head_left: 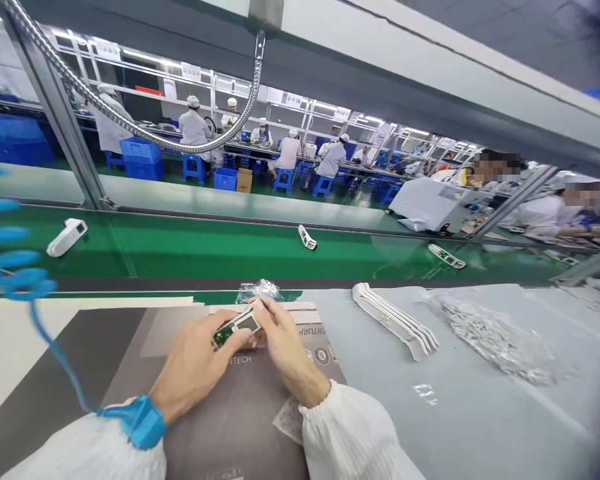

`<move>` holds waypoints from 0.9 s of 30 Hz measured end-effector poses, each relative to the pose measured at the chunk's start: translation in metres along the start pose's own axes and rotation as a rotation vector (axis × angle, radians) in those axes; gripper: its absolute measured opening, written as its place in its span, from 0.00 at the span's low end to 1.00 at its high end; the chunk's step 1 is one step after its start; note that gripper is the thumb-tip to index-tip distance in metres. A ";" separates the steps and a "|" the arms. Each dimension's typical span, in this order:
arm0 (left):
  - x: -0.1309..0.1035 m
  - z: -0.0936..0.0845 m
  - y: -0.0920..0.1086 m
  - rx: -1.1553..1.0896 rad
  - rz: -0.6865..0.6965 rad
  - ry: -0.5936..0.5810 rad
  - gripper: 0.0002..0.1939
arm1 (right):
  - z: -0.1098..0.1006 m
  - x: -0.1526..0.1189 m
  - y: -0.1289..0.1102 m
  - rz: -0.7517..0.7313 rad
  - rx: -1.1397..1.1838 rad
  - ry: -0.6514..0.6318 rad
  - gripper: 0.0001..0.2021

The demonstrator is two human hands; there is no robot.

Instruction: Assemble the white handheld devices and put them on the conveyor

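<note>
- Nearest: white cloth sleeves, right cuff gathered; blue wrist strap round left wrist.
- Board assembly: between both hands, over printed brown-grey mat; long axis 8-to-2 o'clock. Flat green end, white frame, grey window.
- Left hand grips its lower end; piece at its 2 o'clock.
- Right hand pinches upper end; piece at its 9–10. Both touching, neither nearer.
- 3 o'clock: nested curved white shells, then crinkly clear bag.
- 12: smooth green belt.
</note>
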State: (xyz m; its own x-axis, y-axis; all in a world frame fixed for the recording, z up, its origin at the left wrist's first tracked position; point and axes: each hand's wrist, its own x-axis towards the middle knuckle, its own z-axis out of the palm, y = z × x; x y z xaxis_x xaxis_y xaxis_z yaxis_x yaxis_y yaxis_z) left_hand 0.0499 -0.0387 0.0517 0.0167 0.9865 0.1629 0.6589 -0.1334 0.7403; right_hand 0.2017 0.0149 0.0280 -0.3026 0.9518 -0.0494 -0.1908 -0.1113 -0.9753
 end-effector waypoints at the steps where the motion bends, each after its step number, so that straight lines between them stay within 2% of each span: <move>1: 0.001 -0.001 -0.001 -0.028 -0.001 -0.030 0.17 | -0.002 0.002 0.000 0.011 0.007 0.032 0.24; 4: 0.004 -0.004 -0.006 -0.074 -0.070 -0.042 0.17 | -0.008 0.004 -0.002 0.048 0.042 0.052 0.25; 6: 0.006 -0.006 -0.009 -0.132 -0.114 -0.057 0.18 | -0.012 0.003 -0.007 0.081 0.017 -0.008 0.24; 9: 0.010 -0.006 -0.016 -0.243 -0.127 -0.047 0.20 | -0.022 -0.002 -0.021 0.162 -0.144 -0.126 0.18; 12: 0.013 -0.004 -0.027 -0.186 -0.170 0.130 0.19 | -0.045 -0.003 -0.047 0.212 -0.339 -0.227 0.15; 15: 0.015 0.003 -0.039 -0.047 -0.202 0.300 0.16 | -0.085 0.014 -0.080 0.208 -0.464 -0.192 0.16; 18: 0.016 0.012 -0.048 0.008 -0.135 0.350 0.14 | -0.129 0.055 -0.110 0.199 -0.462 -0.055 0.14; 21: 0.015 0.018 -0.052 0.020 -0.093 0.348 0.13 | -0.153 0.111 -0.128 0.214 -0.347 0.078 0.08; 24: 0.015 0.020 -0.052 0.022 -0.101 0.375 0.13 | -0.146 0.177 -0.130 0.134 -0.322 0.147 0.04; 27: 0.014 0.021 -0.056 0.021 -0.106 0.363 0.12 | -0.117 0.249 -0.114 0.013 -0.365 0.203 0.06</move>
State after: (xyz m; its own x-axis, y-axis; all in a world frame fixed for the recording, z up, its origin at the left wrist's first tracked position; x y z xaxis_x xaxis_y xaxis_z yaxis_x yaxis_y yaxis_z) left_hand 0.0291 -0.0151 -0.0005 -0.3169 0.8965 0.3095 0.6583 -0.0270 0.7523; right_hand 0.2574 0.2984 0.1017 -0.1060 0.9920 -0.0684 0.1666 -0.0501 -0.9848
